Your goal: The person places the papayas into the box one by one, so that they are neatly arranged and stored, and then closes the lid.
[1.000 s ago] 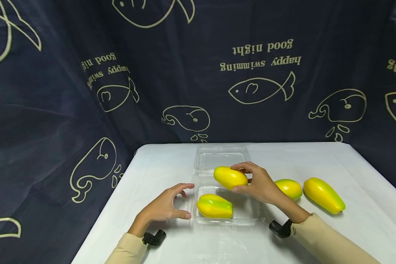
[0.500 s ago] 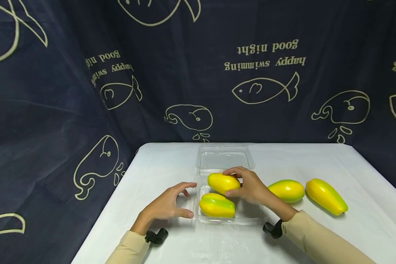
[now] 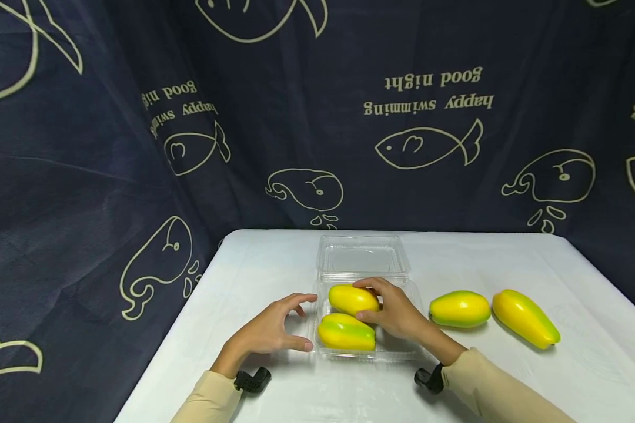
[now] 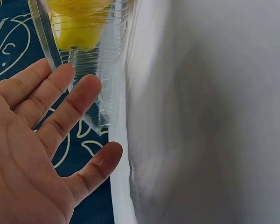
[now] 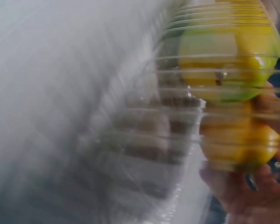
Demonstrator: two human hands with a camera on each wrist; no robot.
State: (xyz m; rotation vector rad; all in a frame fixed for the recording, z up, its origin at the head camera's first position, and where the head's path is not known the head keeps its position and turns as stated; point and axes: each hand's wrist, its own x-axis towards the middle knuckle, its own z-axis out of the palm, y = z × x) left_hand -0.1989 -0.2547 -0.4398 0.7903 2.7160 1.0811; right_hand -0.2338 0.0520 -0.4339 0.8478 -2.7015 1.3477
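Observation:
In the head view my right hand (image 3: 397, 314) grips a yellow papaya (image 3: 349, 299) by its right end, low inside the clear plastic clamshell box (image 3: 402, 348). A second papaya (image 3: 346, 332), yellow with a green top, lies in the box just in front of it. My left hand (image 3: 264, 332) is spread beside the box's left wall, thumb and fingers apart and holding nothing. Seen from the left wrist, its fingertips (image 4: 89, 86) are right by the ribbed plastic. The right wrist view is blurred and looks through the box wall at both papayas, the held one (image 5: 224, 144) lower.
To the right of the box, two more papayas lie on the white tablecloth, one nearer (image 3: 460, 309) and one farther out (image 3: 525, 319). The box's lid (image 3: 364, 258) is folded back flat behind it. A dark fish-print curtain (image 3: 296, 135) hangs behind the table.
My right hand has carried its papaya down and left into the box, behind the other papaya. The left hand has stayed beside the box in much the same pose.

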